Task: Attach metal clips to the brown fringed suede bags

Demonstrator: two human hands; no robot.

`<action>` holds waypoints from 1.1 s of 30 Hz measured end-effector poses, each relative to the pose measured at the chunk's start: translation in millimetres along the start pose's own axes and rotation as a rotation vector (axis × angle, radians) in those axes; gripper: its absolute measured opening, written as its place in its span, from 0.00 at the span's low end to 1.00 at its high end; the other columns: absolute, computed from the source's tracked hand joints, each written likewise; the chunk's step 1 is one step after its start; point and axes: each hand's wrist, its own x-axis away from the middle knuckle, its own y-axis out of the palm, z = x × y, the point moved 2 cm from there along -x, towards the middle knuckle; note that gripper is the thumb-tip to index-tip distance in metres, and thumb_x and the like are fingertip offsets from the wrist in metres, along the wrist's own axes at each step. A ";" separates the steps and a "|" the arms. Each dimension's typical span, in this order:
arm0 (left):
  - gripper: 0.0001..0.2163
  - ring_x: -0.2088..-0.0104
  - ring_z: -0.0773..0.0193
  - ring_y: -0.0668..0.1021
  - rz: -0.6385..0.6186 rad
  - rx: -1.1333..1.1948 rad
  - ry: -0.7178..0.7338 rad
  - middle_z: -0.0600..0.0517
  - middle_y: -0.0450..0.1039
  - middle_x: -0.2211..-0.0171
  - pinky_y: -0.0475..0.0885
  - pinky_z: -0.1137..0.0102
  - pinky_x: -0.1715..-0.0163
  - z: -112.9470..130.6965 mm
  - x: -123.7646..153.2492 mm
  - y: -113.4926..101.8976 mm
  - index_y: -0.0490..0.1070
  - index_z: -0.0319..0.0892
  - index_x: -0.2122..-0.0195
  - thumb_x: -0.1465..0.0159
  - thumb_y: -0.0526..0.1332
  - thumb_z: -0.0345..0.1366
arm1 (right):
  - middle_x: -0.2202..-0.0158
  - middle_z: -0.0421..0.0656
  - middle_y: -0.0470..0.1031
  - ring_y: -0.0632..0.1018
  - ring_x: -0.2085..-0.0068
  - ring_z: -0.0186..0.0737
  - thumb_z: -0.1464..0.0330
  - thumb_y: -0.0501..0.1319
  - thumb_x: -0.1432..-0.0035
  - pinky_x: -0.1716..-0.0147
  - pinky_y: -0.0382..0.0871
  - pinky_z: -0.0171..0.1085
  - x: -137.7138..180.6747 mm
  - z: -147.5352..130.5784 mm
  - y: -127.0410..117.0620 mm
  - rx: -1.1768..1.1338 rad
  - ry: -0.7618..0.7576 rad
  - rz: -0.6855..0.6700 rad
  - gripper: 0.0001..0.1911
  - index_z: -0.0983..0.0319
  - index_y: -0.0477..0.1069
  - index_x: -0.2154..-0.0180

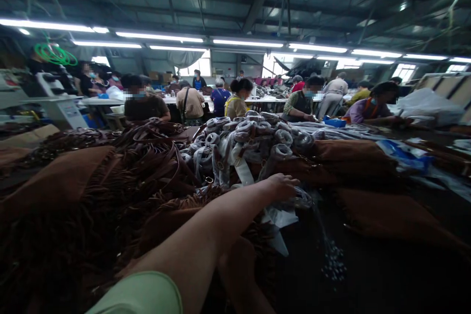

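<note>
My left hand (282, 186) reaches out across the bench at the end of a bare forearm with a light green sleeve. Its fingers stretch to the right, just over a crumpled clear plastic bundle (302, 198) and white slips (283, 217). I cannot tell whether the fingertips touch them. Behind the hand rises a heap of plastic-wrapped coiled straps (253, 140). In shadow below the left forearm is my right hand (238, 257), near brown fringed pieces (176, 213); its fingers are hidden.
Brown straps (162, 162) and a brown fringed panel (69, 174) pile up at left. Brown pieces (353, 154) and blue-and-clear plastic (405, 154) lie right. A bunch of thin strings with pale ends (333, 260) rests on the dark surface. Several people work beyond.
</note>
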 end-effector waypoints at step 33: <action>0.09 0.60 0.60 0.74 0.050 0.415 -0.787 0.51 0.74 0.62 0.66 0.69 0.57 48.0 307.7 -69.2 0.74 0.45 0.62 0.41 0.58 0.30 | 0.63 0.40 0.79 0.78 0.66 0.39 0.57 0.48 0.37 0.71 0.59 0.34 10.1 -6.6 -7.6 -0.103 -0.150 0.175 0.18 0.55 0.74 0.61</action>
